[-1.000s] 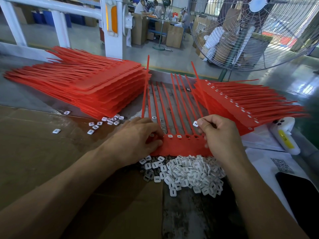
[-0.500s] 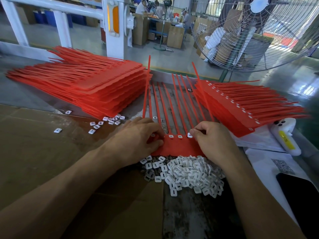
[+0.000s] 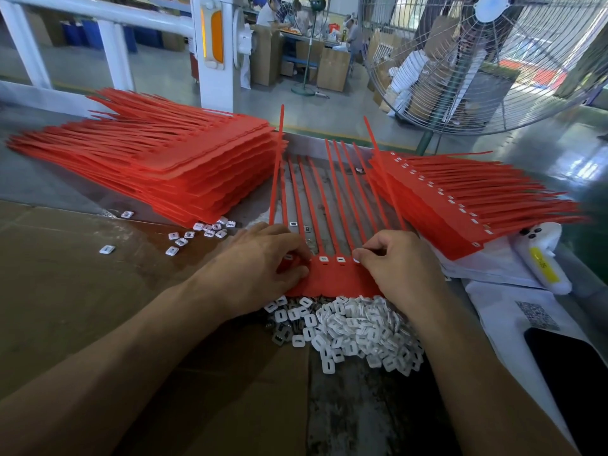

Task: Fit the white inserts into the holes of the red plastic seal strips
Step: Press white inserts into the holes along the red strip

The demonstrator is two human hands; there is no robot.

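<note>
Nearest, at 6 o'clock of both hands: insert pile (image 3: 358, 330). Above it, left hand (image 3: 260, 268) curled, pinning the strip sheet (image 3: 335, 278) at its 9 o'clock edge. Right hand (image 3: 398, 264), closer to the next hole, pinching an insert (image 3: 356, 259) there; tails running toward 12 o'clock.

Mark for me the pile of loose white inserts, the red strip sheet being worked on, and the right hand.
pile of loose white inserts (image 3: 358, 330), head view, middle of the heap.
red strip sheet (image 3: 332, 278), head view, flat base between the hands.
right hand (image 3: 398, 264), head view, back of the hand.
</note>
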